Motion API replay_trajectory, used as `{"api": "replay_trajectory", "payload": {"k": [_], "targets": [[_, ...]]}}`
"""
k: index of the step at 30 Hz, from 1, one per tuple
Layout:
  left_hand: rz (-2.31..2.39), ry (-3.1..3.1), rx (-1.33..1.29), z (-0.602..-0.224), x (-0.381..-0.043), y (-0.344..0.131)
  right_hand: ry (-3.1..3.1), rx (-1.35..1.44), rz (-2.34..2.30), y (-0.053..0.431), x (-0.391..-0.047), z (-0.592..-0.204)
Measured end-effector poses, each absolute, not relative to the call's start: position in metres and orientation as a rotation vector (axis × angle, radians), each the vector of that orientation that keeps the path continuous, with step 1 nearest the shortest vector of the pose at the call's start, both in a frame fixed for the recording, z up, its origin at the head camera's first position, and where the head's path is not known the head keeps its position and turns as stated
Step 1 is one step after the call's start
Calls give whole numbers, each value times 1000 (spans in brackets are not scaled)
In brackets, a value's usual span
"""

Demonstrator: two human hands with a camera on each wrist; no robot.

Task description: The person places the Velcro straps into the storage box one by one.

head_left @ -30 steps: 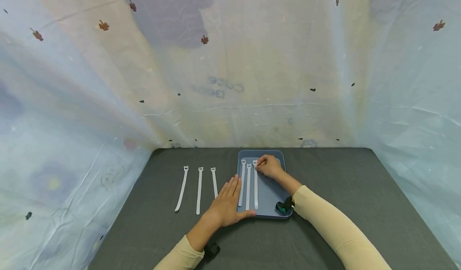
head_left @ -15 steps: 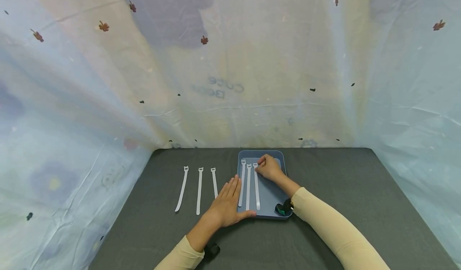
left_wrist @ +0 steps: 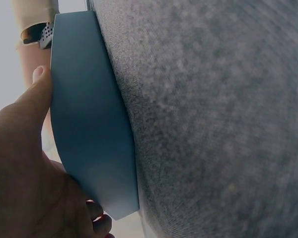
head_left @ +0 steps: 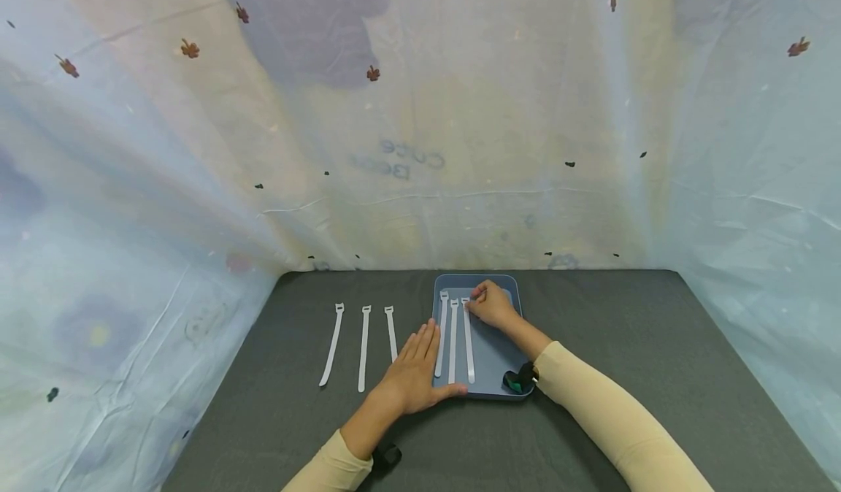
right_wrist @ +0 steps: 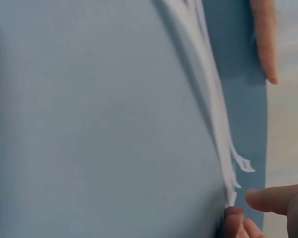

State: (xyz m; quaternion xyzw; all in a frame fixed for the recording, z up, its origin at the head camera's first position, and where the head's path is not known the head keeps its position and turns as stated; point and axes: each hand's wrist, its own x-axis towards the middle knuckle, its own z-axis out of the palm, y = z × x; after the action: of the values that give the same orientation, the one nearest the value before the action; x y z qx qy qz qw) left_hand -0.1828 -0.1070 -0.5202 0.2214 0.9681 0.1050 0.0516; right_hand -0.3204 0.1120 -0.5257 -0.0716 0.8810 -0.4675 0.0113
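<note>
A blue-grey tray (head_left: 496, 353) lies on the dark table, with three white strap cable ties side by side in its left half. My right hand (head_left: 493, 306) reaches over the tray, fingertips at the slotted head of the rightmost cable tie (head_left: 469, 346). In the right wrist view its thumb and finger (right_wrist: 260, 199) stand apart beside the strap ends. My left hand (head_left: 410, 379) rests against the tray's near left corner, fingers straight along the side and thumb at the front edge. The left wrist view shows that thumb (left_wrist: 38, 82) on the tray wall (left_wrist: 92, 109).
Left of the tray, three more white cable ties lie on the table (head_left: 282, 419): a slanted one (head_left: 331, 346), a middle one (head_left: 364, 350) and one (head_left: 391, 331) partly behind my left hand. A patterned curtain (head_left: 460, 222) hangs along the back and sides.
The rightmost cable tie's head has come slightly nearer and its tail has shifted a little right. My right thumb and finger have parted slightly. The left hand has stayed still.
</note>
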Motion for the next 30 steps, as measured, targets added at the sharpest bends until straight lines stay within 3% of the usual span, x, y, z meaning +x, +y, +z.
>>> {"api": "replay_trajectory", "payload": {"k": [14,30], "targets": [[324,2940,676,-521,-183,-108,2618,-351,-1434,134,-300,-491],[383,2959,713,-523,-182,-109,2765,-507,-1367,162,-271,-483]]}}
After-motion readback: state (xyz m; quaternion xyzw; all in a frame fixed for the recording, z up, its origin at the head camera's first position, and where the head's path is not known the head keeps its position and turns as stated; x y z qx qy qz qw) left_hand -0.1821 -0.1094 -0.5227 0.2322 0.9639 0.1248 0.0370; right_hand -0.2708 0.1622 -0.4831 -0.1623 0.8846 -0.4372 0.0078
